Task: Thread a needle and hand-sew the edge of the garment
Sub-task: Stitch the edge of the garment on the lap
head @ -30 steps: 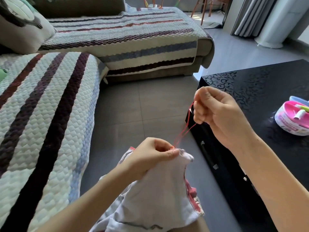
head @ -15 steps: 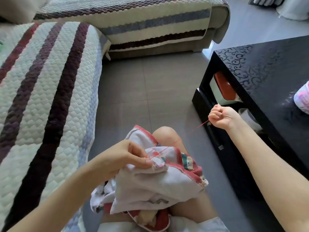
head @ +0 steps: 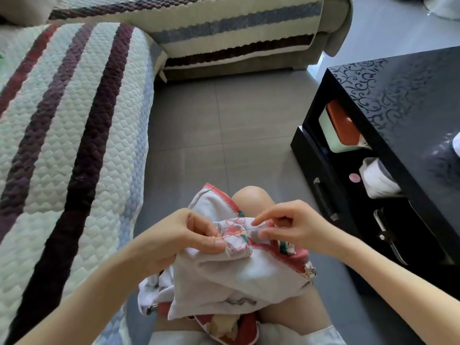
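Note:
A white garment [head: 231,272] with a red stitched edge lies bunched on my lap. My left hand [head: 184,235] pinches a fold of it near the hem between thumb and fingers. A thin red thread [head: 234,226] lies in slack loops on the cloth between my hands. My right hand [head: 288,227] rests at the red hem, thumb and index finger pinched where the thread ends. The needle is too small to make out.
A striped quilted sofa [head: 64,150] runs along my left and across the back. A glossy black coffee table [head: 398,135] stands at right, with boxes and jars on its lower shelf [head: 348,175]. Grey tiled floor [head: 219,125] lies between them.
My right hand, which had pulled the thread taut up and to the right, has come back down to the hem. The thread now lies slack in loops. The view has tilted downward.

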`<control>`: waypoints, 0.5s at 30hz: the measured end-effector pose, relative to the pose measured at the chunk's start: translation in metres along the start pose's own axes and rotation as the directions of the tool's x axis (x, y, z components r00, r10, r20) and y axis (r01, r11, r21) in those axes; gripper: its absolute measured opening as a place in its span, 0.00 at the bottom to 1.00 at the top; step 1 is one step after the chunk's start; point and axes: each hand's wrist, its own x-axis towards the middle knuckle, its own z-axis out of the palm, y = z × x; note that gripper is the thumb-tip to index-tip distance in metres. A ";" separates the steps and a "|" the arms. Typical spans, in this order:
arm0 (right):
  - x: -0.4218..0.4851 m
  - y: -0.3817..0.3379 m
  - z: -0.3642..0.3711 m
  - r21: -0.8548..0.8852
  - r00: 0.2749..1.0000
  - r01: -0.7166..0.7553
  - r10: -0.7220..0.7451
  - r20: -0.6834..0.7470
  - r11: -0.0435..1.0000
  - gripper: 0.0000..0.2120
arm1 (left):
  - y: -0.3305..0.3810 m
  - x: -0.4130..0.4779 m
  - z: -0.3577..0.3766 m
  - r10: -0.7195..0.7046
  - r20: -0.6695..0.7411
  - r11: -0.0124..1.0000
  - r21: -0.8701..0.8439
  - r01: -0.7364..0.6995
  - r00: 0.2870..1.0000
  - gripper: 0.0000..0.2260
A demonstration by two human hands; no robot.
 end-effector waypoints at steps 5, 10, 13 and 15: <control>0.008 -0.015 0.000 0.116 0.997 -0.028 0.035 -0.064 0.993 0.08 | 0.008 0.000 0.004 -0.011 0.007 1.000 0.012 0.011 1.000 0.10; 0.041 0.007 -0.049 0.100 0.855 -0.161 0.189 -0.484 0.982 0.11 | 0.012 -0.002 0.010 -0.015 0.050 0.997 0.075 0.011 0.999 0.08; 0.059 0.042 -0.076 0.036 0.653 -0.387 0.302 -0.695 0.921 0.11 | 0.011 -0.003 0.012 -0.008 0.033 0.996 0.086 0.005 0.999 0.12; 0.063 0.060 -0.084 -0.039 0.570 -0.570 0.361 -0.738 0.820 0.08 | 0.010 -0.003 0.014 -0.007 0.040 0.997 0.076 0.004 0.999 0.10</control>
